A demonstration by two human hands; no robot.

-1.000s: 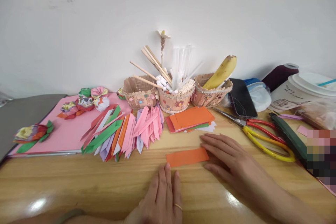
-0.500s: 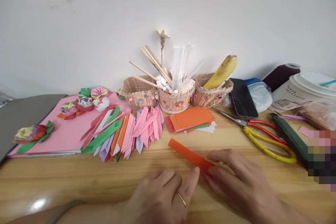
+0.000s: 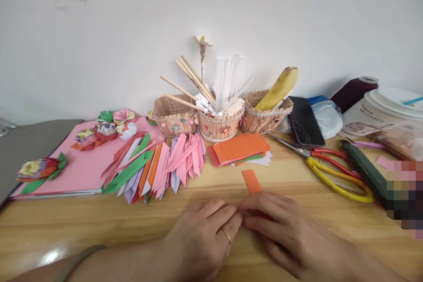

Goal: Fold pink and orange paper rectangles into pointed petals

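Observation:
An orange paper strip [image 3: 251,181] stands out on the wooden table beyond my fingers, its near part covered by my right hand. My right hand [image 3: 286,229], fingers bent, is closed over this covered part, and a darker orange bit shows beneath the fingers. From the left my left hand [image 3: 206,233], with a gold ring, meets the right fingertips at the strip's near end. Its fingers are curled together in a pinch there; the fingertips are partly hidden. Beyond the strip lies a stack of orange and other coloured papers [image 3: 243,147].
Folded coloured strips [image 3: 155,165] lie left of centre, beside paper flowers [image 3: 107,128] on a pink sheet [image 3: 76,163]. Three small baskets [image 3: 220,125] stand by the wall, holding sticks, tubes and a banana [image 3: 279,88]. Scissors [image 3: 337,176], a phone [image 3: 306,121] and a paper tub [image 3: 373,116] sit right.
The orange strip has turned from slanting leftward to pointing more away from me. My right hand has moved over it, and my left fingers have curled in to meet the right fingertips.

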